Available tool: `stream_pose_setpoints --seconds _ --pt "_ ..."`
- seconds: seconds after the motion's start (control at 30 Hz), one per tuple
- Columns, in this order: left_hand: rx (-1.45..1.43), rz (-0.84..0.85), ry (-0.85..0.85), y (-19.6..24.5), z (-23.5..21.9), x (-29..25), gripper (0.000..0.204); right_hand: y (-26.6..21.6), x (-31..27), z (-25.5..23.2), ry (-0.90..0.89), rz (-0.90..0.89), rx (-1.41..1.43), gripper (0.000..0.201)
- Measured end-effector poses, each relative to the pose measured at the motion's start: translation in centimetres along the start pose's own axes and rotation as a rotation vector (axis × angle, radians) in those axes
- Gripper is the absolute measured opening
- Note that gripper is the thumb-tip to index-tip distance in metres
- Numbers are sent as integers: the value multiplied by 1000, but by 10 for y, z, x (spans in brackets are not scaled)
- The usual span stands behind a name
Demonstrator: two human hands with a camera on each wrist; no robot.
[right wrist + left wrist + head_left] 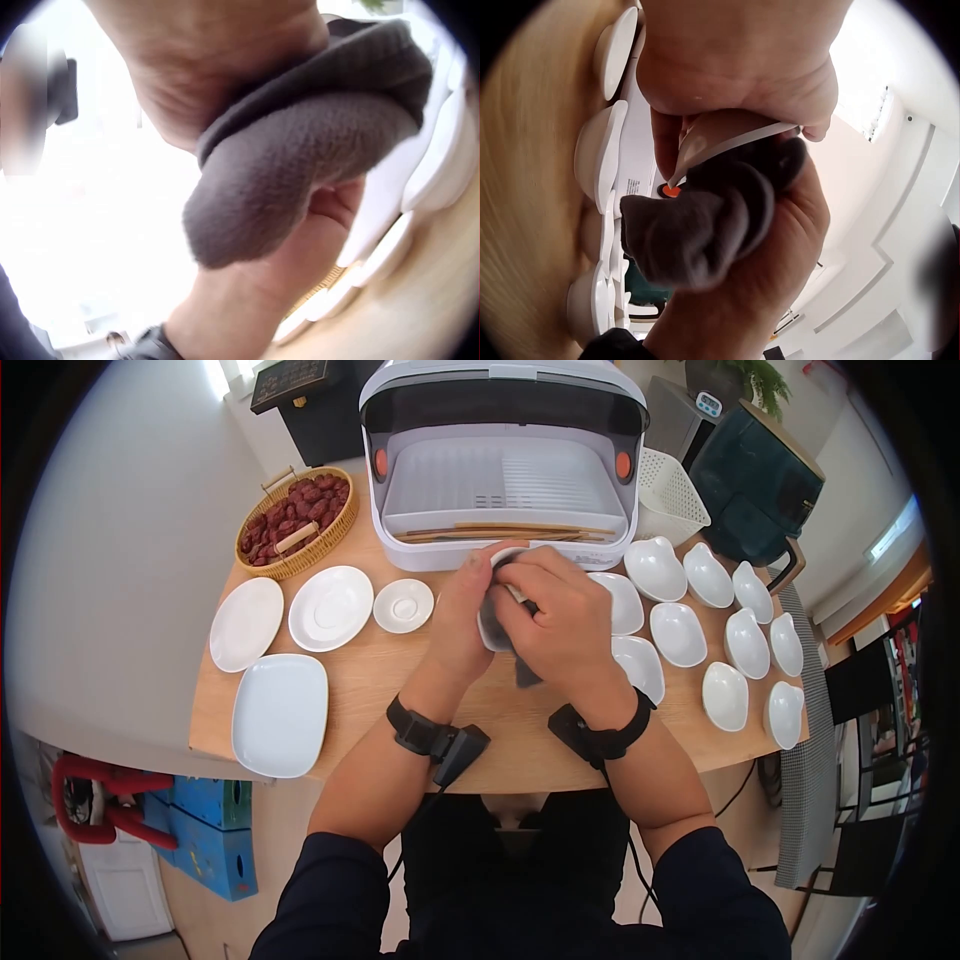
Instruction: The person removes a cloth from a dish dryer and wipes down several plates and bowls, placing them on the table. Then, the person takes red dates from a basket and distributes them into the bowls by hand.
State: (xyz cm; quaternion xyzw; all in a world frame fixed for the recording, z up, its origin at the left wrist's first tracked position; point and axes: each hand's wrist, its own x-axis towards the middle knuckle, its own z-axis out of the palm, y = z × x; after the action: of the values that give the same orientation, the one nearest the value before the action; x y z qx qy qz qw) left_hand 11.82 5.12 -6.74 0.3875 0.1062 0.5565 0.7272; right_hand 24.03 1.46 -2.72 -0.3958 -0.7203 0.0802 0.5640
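Observation:
In front of the white cabinet, my left hand (455, 625) grips a small white bowl (716, 139), which is tilted on its side. My right hand (562, 610) holds a dark grey cloth (694, 232) against the inside of that bowl. Folds of the cloth hang out below the right hand, and they fill much of the right wrist view. Part of the bowl is hidden behind fingers and cloth. Both hands are close together above the wooden table (480, 730).
Several white bowls (678, 635) stand on the right. On the left are white plates (330, 608), a square plate (280, 715) and a basket of dark red dates (298, 520). The open white cabinet (500, 555) holds chopsticks (530, 530); a perforated basket (670, 490) and dark green appliance (750, 485) stand beside it.

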Motion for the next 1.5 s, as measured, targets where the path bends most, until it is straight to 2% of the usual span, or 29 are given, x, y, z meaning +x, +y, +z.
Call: stream_pose_setpoints --seconds 0.07,0.1,0.17,0.2,0.27,0.3,0.37,0.4,0.47,0.5,0.57,0.6,0.67,0.7,0.77,0.8,0.87,0.9,0.97,1.0,1.07,1.1,1.17,1.2,1.23,1.3,1.4,1.47,1.5 --pt "223 82 45 -4 1 0 61 8 0 -2 69 -121 -462 7" --pt "220 83 47 -3 1 0 61 8 -2 -4 65 -122 -463 7" --pt "316 126 47 5 -2 0 62 7 -5 -8 -206 -33 -601 13" --pt "319 125 46 7 -3 0 62 7 -5 -8 -203 -32 -599 13" --pt "283 168 68 7 -4 -1 56 2 -4 -12 -334 34 -289 13" --pt "283 168 67 7 -3 0 56 -2 -2 -10 -333 34 -290 13" --pt "179 141 44 6 0 0 59 -13 -1 -3 -101 370 355 13" --pt "178 143 45 7 1 -1 59 -14 -1 -4 -104 369 354 13" --pt "120 165 60 9 4 -3 58 -15 0 -6 -230 259 317 10" --pt "120 166 60 11 2 -2 58 -15 -1 -10 -230 258 317 10" --pt "56 152 108 14 -2 1 57 -14 -1 -17 -343 74 -172 8" --pt "59 151 110 13 -2 1 57 -11 -2 -14 -343 75 -169 8" --pt "29 69 42 8 3 0 55 -3 -5 -10 -128 17 -569 12" --pt "26 64 39 5 6 0 55 -1 -4 -8 -127 22 -574 12" --pt "51 18 62 1 12 -1 55 2 -1 -3 51 -89 -531 10" --pt "51 16 61 1 11 -2 55 4 -1 -1 52 -88 -532 10" --pt "17 -37 68 3 5 -2 55 8 -1 2 -17 -205 -190 10" --pt "16 -32 70 4 0 -1 55 6 -1 -2 -21 -209 -188 10" --pt "127 -27 125 8 -8 2 64 1 -2 -18 -405 -44 -225 8" --pt "127 -24 124 11 -9 4 64 1 -1 -23 -405 -47 -225 8" --pt "66 110 163 21 -9 7 64 1 3 -28 -218 73 -344 10" --pt "69 112 162 26 -10 7 64 2 6 -26 -216 71 -343 10" --pt "-218 118 67 32 -10 6 65 6 15 -25 214 183 -137 14" --pt "-223 123 65 30 -9 6 65 13 14 -23 169 249 28 19" --pt "-241 86 68 28 -8 5 65 12 12 -23 167 244 25 19" --pt "-256 48 68 31 -5 6 66 3 10 -22 53 562 416 23" --pt "-201 46 88 36 -4 6 53 5 10 -27 94 580 696 24" --pt "130 42 83 30 -7 9 46 3 11 -33 149 561 872 24" --pt "126 44 83 28 -5 8 46 4 12 -37 146 560 869 24"
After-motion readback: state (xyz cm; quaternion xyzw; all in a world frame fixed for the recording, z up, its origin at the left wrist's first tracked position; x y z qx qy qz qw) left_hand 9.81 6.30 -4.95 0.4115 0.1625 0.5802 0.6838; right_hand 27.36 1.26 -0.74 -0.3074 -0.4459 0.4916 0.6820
